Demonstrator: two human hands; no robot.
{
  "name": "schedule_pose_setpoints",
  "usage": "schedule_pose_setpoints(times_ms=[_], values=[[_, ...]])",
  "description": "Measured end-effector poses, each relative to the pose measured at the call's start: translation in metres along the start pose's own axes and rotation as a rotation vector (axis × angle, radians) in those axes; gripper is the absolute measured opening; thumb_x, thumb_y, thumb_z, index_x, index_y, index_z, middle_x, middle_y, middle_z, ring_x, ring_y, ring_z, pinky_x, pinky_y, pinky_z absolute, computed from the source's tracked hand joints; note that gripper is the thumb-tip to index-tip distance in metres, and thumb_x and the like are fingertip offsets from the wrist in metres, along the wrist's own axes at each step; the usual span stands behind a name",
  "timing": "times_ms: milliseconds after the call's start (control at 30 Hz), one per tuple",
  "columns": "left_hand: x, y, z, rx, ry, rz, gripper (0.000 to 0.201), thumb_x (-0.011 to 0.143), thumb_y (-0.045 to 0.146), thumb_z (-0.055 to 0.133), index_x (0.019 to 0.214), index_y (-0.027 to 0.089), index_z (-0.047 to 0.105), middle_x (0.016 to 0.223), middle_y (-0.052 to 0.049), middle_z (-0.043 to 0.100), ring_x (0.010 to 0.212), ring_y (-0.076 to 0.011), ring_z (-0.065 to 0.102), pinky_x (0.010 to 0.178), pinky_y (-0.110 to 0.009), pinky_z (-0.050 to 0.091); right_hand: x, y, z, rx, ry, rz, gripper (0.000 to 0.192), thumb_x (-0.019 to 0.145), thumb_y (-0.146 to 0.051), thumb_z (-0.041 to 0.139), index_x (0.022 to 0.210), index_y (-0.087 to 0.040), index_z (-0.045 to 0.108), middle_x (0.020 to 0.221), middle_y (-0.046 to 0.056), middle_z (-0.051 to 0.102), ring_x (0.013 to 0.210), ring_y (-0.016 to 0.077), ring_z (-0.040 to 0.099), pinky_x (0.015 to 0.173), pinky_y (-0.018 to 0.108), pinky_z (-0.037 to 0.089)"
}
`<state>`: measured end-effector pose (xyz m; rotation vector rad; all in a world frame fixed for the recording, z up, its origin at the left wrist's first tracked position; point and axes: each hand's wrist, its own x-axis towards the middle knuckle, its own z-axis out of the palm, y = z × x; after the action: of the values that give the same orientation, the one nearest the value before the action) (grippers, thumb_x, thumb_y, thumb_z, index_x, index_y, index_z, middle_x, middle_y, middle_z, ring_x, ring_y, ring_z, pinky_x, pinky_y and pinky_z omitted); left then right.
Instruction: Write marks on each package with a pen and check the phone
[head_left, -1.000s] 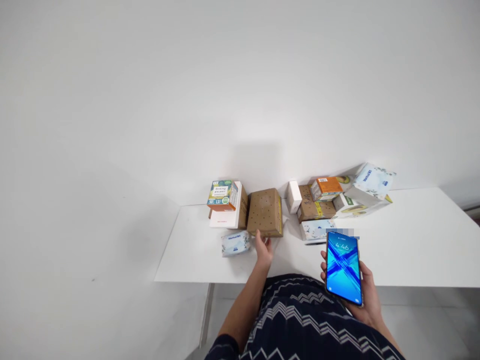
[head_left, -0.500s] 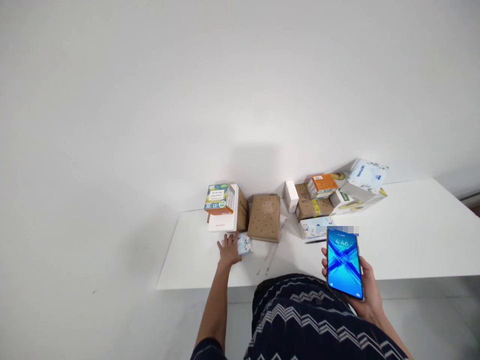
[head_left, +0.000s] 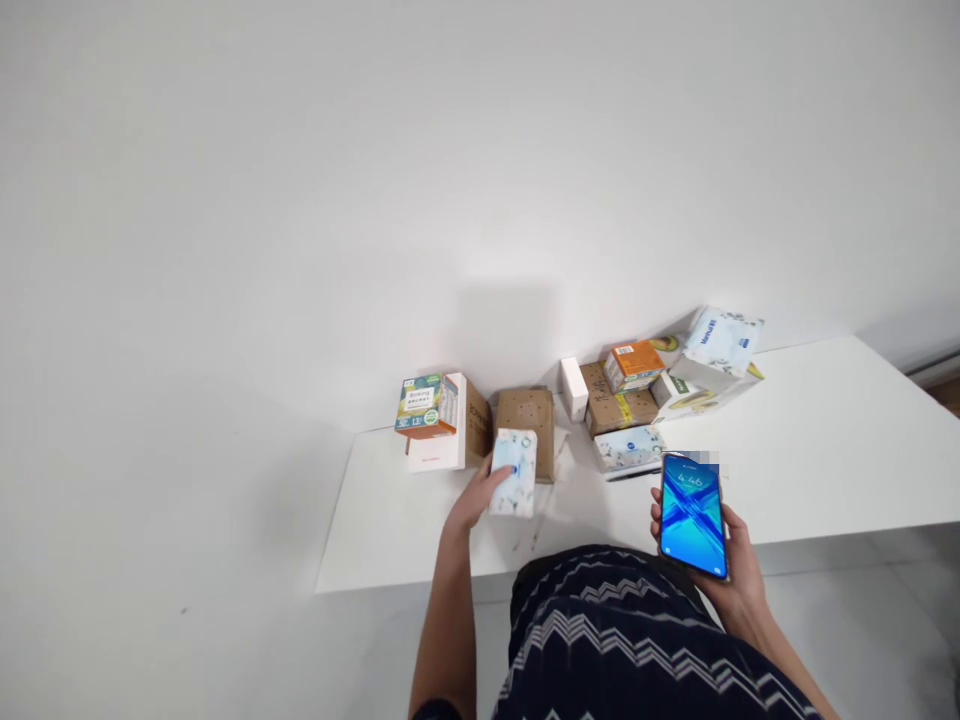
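Tissue pack gripped in left hand, lifted off table — brown box at its 12 o'clock. Right hand clasps phone (screen lit).

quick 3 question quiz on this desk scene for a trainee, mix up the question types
1. True or false: the left hand holds a small blue-and-white tissue pack lifted off the white table.
2. What does the right hand hold?
A. a pen
B. a smartphone with a lit blue screen
C. an orange box
3. Fill in: the orange box rests on top of a ____ cardboard box.

Key
1. True.
2. B, the smartphone.
3. brown.
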<state>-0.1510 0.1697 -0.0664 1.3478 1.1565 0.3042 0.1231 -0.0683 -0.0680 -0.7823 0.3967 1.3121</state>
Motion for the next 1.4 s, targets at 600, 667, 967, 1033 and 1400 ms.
schedule_pose_setpoints(times_ms=[600, 667, 967, 1033, 1400], values=[[0.058, 0.042, 0.047, 1.087, 0.23, 0.407, 0.047, 0.077, 0.019, 0.058, 0.124, 0.025, 0.063, 0.15, -0.008, 0.036, 0.141, -0.0376, 0.022, 0.115, -0.054, 0.021, 0.079, -0.051, -0.089, -0.74, 0.68, -0.301, 0.043, 0.085, -0.045, 0.038, 0.114, -0.018, 0.054, 0.083, 0.006, 0.061, 0.072, 0.0241, 0.065, 0.069, 0.042, 0.055], [0.062, 0.04, 0.037, 1.071, 0.249, 0.463, 0.049, 0.076, 0.011, 0.054, 0.123, 0.023, 0.063, 0.148, -0.009, 0.039, 0.143, -0.0334, 0.021, 0.118, -0.05, 0.019, 0.085, -0.057, -0.094, -0.898, 0.751, -0.356, 0.05, 0.082, -0.049, 0.046, 0.123, -0.021, 0.053, 0.09, 0.007, 0.062, 0.083, 0.0284, 0.064, 0.078, 0.048, 0.052], [0.104, 0.085, 0.118, 0.699, 0.308, 0.544, 0.055, 0.088, 0.042, 0.054, 0.139, 0.021, 0.047, 0.137, -0.016, 0.045, 0.13, -0.0312, 0.043, 0.109, -0.044, 0.032, 0.114, -0.059, -0.096, -1.427, 0.953, -0.506, 0.06, 0.073, -0.044, 0.062, 0.13, -0.028, 0.054, 0.139, 0.023, 0.043, 0.129, 0.0501, 0.033, 0.093, 0.072, 0.024], [0.118, 0.095, 0.137, 0.612, 0.276, 0.478, 0.057, 0.082, 0.045, 0.062, 0.134, 0.022, 0.053, 0.136, -0.017, 0.044, 0.125, -0.0346, 0.047, 0.106, -0.045, 0.036, 0.116, -0.052, -0.096, -1.472, 0.954, -0.55, 0.059, 0.074, -0.04, 0.061, 0.131, -0.028, 0.054, 0.139, 0.023, 0.042, 0.129, 0.0501, 0.033, 0.091, 0.072, 0.025], [0.104, 0.089, 0.113, 0.494, 0.379, 0.461, 0.044, 0.086, 0.017, 0.051, 0.128, 0.024, 0.059, 0.123, -0.012, 0.055, 0.118, -0.0269, 0.053, 0.106, -0.037, 0.037, 0.104, -0.055, -0.095, -1.544, 0.919, -0.542, 0.059, 0.074, -0.049, 0.06, 0.126, -0.022, 0.058, 0.14, 0.02, 0.042, 0.13, 0.047, 0.035, 0.099, 0.067, 0.029]])
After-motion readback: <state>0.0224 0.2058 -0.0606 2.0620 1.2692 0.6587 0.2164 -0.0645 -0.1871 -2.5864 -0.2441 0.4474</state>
